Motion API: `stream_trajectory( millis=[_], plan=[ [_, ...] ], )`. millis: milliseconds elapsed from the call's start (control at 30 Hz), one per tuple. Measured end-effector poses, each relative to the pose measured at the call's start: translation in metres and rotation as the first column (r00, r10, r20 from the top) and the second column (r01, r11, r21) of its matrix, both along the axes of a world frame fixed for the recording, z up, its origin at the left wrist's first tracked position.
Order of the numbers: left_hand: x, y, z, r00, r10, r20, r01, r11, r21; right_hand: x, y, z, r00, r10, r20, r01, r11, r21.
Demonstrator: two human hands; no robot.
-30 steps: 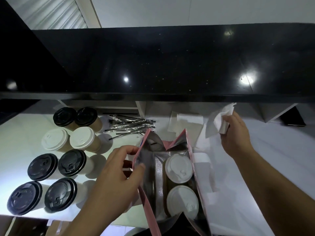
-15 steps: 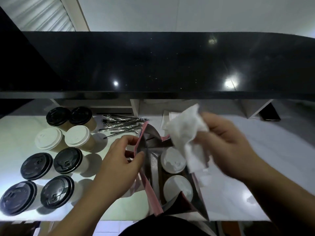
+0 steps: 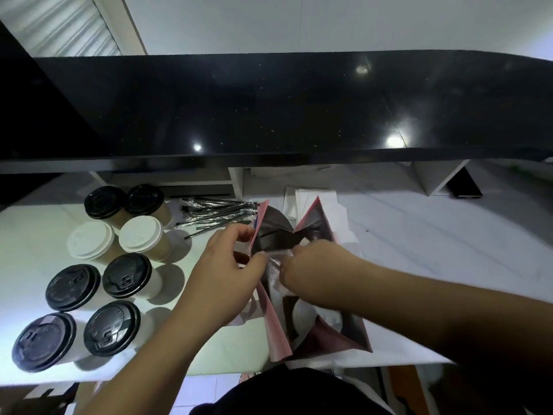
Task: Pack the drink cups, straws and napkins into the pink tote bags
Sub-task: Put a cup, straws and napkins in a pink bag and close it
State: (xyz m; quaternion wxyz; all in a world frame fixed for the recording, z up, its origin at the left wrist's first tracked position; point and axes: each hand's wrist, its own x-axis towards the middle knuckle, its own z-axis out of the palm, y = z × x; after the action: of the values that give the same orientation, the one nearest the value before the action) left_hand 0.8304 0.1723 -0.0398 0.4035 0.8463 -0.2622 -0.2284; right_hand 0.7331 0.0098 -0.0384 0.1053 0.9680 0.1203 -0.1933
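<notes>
A pink tote bag (image 3: 276, 330) with a silver lining stands open on the white counter, near its front edge. My left hand (image 3: 230, 265) grips the bag's left rim and holds it open. My right hand (image 3: 311, 268) reaches down into the bag's mouth, its fingers curled on a white napkin (image 3: 279, 284) that is mostly hidden. A white cup lid (image 3: 300, 317) shows inside the bag under my right wrist. Several lidded cups stand at the left, some with black lids (image 3: 125, 275), two with white lids (image 3: 140, 235). Wrapped straws (image 3: 218, 214) lie behind the bag.
A stack of white napkins (image 3: 317, 202) lies behind the bag. A black shelf (image 3: 269, 109) overhangs the back of the counter (image 3: 434, 250). A dark phone-like object (image 3: 463, 187) leans at the far right. The counter's front edge runs just below the bag.
My right hand has brought the napkin from the pile behind the bag down into the bag's mouth. My left hand has kept its grip on the rim.
</notes>
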Motion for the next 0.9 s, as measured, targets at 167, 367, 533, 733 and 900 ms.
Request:
stream_trajectory(
  millis=[167,367,533,733,900],
  plan=[
    [-0.002,0.003,0.001,1.000,0.009,-0.002,-0.009,1.000,-0.007,-0.008,0.007,-0.020,0.951,-0.136,-0.277,0.118,0.990,-0.081],
    [-0.004,0.005,0.001,1.000,0.029,0.005,-0.029,1.000,0.003,-0.014,-0.003,0.006,0.963,-0.143,-0.228,0.152,0.988,0.022],
    [-0.010,0.005,0.003,0.996,0.066,-0.055,-0.071,0.994,-0.083,-0.005,-0.028,0.033,0.971,-0.210,0.114,0.192,0.969,0.155],
    [0.033,0.010,-0.007,0.959,0.283,-0.026,-0.275,0.900,-0.338,-0.022,-0.034,0.025,0.775,-0.531,0.342,0.404,0.834,0.376],
    [0.105,0.005,-0.077,0.960,0.246,0.135,-0.261,0.959,0.108,-0.042,-0.032,0.008,0.579,-0.796,0.174,0.665,0.585,0.463]
  ],
)
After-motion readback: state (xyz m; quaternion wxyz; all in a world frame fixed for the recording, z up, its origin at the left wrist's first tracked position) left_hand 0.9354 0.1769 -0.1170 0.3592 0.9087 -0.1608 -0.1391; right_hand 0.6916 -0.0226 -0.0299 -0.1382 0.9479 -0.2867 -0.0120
